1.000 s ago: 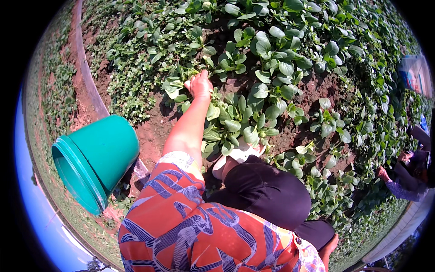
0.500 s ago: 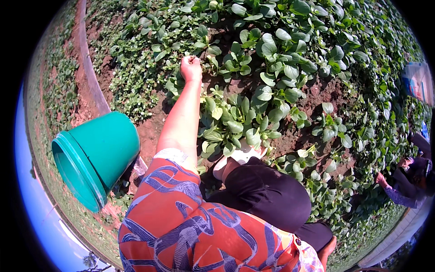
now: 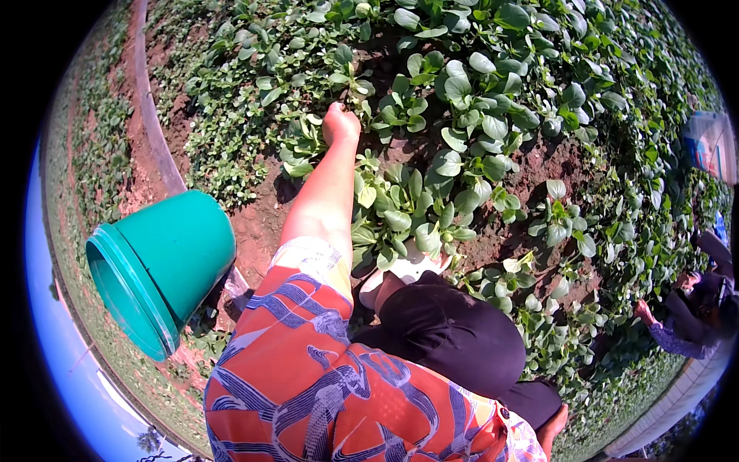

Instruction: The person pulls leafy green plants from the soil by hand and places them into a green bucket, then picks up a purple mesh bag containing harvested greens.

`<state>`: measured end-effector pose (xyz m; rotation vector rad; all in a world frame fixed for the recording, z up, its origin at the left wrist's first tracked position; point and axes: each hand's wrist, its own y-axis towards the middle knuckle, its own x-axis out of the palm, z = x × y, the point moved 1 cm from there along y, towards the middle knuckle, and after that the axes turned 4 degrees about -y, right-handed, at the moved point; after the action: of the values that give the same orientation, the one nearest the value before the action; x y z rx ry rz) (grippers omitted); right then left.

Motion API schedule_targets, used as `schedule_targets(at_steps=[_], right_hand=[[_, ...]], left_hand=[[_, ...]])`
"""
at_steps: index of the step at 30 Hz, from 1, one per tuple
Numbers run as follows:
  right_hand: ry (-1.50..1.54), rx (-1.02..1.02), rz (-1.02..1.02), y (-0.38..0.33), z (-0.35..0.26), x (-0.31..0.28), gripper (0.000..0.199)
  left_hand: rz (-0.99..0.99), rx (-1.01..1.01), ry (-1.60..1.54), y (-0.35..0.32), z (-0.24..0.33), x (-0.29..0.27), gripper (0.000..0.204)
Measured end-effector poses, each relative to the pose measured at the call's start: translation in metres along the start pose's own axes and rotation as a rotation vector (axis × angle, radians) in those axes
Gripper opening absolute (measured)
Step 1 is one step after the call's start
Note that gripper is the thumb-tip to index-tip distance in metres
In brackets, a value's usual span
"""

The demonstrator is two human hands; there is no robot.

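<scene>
My left hand (image 3: pixel 341 125) reaches out low among the leafy greens, its fingers curled closed. What it grips, if anything, is hidden by the hand. Just beyond it stands a small pale-stemmed green plant (image 3: pixel 354 83), and a broad-leaved seedling (image 3: pixel 302 146) grows close on its left. My right hand (image 3: pixel 556 423) rests by my dark-trousered knee (image 3: pixel 462 331) at the lower right, its fingers mostly out of sight. A bigger clump of leafy greens (image 3: pixel 408 204) grows between my left arm and my white shoe (image 3: pixel 416 263).
A green bucket (image 3: pixel 173 258) lies tipped on its side to the left, near a pale hose-like strip (image 3: pixel 158 127). Dense greens (image 3: pixel 493 85) fill the far side. At the right edge another person (image 3: pixel 689 308) works near a pale sack (image 3: pixel 710 142).
My left hand has moved slightly right and nearer to me, with its back now turned up. My right hand has hardly moved.
</scene>
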<state>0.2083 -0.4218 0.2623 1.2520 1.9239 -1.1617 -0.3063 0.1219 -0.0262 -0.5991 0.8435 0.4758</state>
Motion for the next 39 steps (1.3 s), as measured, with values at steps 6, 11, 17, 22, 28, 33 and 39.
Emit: schedule_targets(at_steps=[6,11,17,22,28,33,39], right_hand=[[0.118,0.085,-0.060,-0.007,-0.011,0.006,0.023],[0.023,0.074,-0.060,-0.003,-0.007,0.001,0.025],[0.013,0.075,-0.052,0.001,-0.002,-0.001,0.026],[0.039,0.081,-0.018,0.013,0.021,-0.011,0.027],[-0.077,0.018,-0.035,0.017,0.022,-0.011,0.027],[0.123,0.137,-0.097,0.021,0.025,-0.008,0.025],[0.154,0.122,-0.177,0.023,0.021,-0.005,0.024]], left_hand=[[0.130,0.161,0.020,-0.010,-0.004,0.004,0.009],[0.015,0.152,-0.029,-0.010,0.002,0.002,0.012],[-0.067,0.331,0.182,-0.011,0.002,-0.006,0.018],[-0.108,0.406,0.293,-0.015,0.007,-0.003,0.025],[-0.243,0.112,-0.393,0.008,-0.026,-0.017,0.008],[-0.633,0.461,-0.131,-0.028,-0.038,-0.037,0.020],[-0.684,0.655,0.151,-0.068,-0.033,-0.026,0.031]])
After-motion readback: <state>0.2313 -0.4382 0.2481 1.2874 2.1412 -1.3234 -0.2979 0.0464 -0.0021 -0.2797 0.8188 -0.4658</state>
